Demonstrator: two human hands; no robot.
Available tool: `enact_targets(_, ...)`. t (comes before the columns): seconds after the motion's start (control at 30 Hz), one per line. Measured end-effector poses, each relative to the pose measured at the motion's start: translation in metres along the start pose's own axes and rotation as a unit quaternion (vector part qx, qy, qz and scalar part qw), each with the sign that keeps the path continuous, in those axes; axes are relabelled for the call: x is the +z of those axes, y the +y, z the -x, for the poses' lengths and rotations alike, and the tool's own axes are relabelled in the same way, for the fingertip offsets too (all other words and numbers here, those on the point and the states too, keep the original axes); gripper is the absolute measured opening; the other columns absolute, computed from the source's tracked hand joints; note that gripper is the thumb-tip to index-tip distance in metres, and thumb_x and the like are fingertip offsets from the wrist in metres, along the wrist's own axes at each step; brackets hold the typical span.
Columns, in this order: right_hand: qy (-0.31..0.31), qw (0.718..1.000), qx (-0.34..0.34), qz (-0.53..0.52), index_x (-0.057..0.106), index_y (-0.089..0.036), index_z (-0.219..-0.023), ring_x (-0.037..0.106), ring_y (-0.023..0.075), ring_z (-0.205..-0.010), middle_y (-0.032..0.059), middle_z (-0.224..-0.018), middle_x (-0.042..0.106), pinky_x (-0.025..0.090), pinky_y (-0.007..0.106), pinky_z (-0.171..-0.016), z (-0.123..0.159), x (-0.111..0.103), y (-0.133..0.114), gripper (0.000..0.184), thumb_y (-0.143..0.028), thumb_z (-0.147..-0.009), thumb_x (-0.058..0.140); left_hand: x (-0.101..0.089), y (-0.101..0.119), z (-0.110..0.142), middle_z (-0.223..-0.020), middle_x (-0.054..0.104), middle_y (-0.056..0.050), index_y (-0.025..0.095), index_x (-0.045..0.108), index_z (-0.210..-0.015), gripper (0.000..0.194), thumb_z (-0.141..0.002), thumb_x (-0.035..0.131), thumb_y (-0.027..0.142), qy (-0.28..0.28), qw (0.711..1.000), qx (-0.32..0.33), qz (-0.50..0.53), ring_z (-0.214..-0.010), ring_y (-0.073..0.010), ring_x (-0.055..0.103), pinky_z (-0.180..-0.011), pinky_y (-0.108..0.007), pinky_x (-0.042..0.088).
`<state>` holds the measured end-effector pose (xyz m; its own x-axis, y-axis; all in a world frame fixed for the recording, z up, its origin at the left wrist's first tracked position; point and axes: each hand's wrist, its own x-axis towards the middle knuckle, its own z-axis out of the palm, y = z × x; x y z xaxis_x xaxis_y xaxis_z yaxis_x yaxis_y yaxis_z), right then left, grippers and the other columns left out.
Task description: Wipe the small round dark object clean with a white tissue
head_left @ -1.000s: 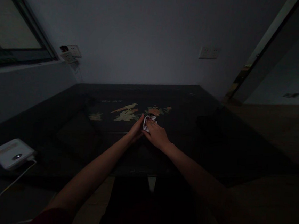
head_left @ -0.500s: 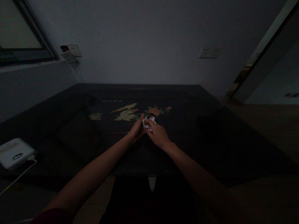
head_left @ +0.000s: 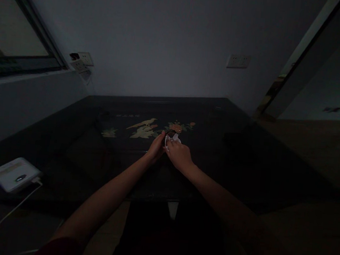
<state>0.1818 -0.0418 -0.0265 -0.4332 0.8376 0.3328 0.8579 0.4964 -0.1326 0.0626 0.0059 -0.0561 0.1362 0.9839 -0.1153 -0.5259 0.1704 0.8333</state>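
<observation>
A small dark object with a rounded rim [head_left: 171,133] is held over the near-middle of the black table [head_left: 202,166]. My left hand [head_left: 156,147] is closed around its left side, thumb pointing up. A crumpled white tissue [head_left: 176,137] is bunched in my closed right hand [head_left: 180,155], pressed against the dark object. Both hands and the dim light cover most of that object, so I cannot tell its exact kind.
Flower and bird pictures [head_left: 144,129] decorate the tabletop beyond my hands. A white box with a cable [head_left: 17,173] lies at the left. Wall sockets [head_left: 238,61] are above the table, and a dark, hard-to-make-out shape [head_left: 236,145] is at the right.
My right hand has shifted slightly with the tissue, its fingers now further over the dark object. More of the dark rim shows. My left hand keeps its hold, almost in place.
</observation>
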Motion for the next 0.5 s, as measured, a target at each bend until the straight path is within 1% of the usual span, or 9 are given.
enact_targets(0.07, 0.011, 1.000, -0.003, 0.011, 0.057, -0.013, -0.120, 0.059, 0.0283, -0.111, 0.0207, -0.118, 0.064, 0.050, 0.038, -0.087, 0.001, 0.005, -0.001, 0.034, -0.031, -0.096, 0.041, 0.000, -0.001, 0.000, -0.093, 0.072, -0.007, 0.017, 0.067, -0.094, 0.036, -0.080, 0.063, 0.050, 0.010, 1.000, 0.010, 0.001, -0.097, -0.0225, 0.066, -0.084, -0.029, 0.050)
enact_targets(0.17, 0.017, 1.000, -0.002, 0.025, 0.056, -0.010, -0.122, 0.055, 0.0309, -0.118, 0.0229, -0.124, 0.061, 0.050, 0.041, -0.090, 0.000, 0.010, -0.002, 0.038, -0.035, -0.094, 0.046, -0.001, -0.001, 0.000, -0.094, 0.072, -0.007, 0.017, 0.067, -0.094, 0.035, -0.080, 0.064, 0.049, 0.021, 1.000, 0.019, -0.005, -0.099, -0.0223, 0.066, -0.086, -0.029, 0.049)
enact_targets(0.33, 0.029, 0.999, -0.003, 0.013, 0.049, -0.007, -0.131, 0.045, 0.0314, -0.130, 0.0227, -0.137, 0.052, 0.047, 0.043, -0.097, -0.001, 0.014, 0.001, 0.048, -0.038, -0.093, 0.049, 0.001, 0.000, 0.002, -0.099, 0.072, -0.008, 0.016, 0.066, -0.101, 0.039, -0.081, 0.062, 0.050, 0.001, 1.000, 0.017, 0.003, -0.102, -0.0222, 0.065, -0.092, -0.030, 0.047)
enact_targets(0.4, 0.030, 1.000, -0.006, -0.003, 0.047, -0.007, -0.133, 0.045, 0.0317, -0.130, 0.0223, -0.138, 0.050, 0.047, 0.044, -0.098, -0.002, 0.013, 0.003, 0.051, -0.038, -0.093, 0.049, 0.003, 0.001, 0.002, -0.100, 0.072, -0.009, 0.015, 0.066, -0.103, 0.041, -0.082, 0.060, 0.050, -0.004, 1.000, 0.009, 0.011, -0.102, -0.0225, 0.066, -0.093, -0.032, 0.047)
enact_targets(0.5, 0.033, 0.999, -0.016, -0.024, 0.046, -0.010, -0.135, 0.046, 0.0300, -0.129, 0.0192, -0.139, 0.050, 0.047, 0.044, -0.099, -0.004, 0.012, 0.008, 0.051, -0.039, -0.093, 0.048, 0.004, 0.001, 0.001, -0.101, 0.072, -0.010, 0.014, 0.066, -0.105, 0.042, -0.085, 0.057, 0.050, -0.002, 1.000, 0.004, 0.022, -0.101, -0.0233, 0.066, -0.094, -0.032, 0.047)
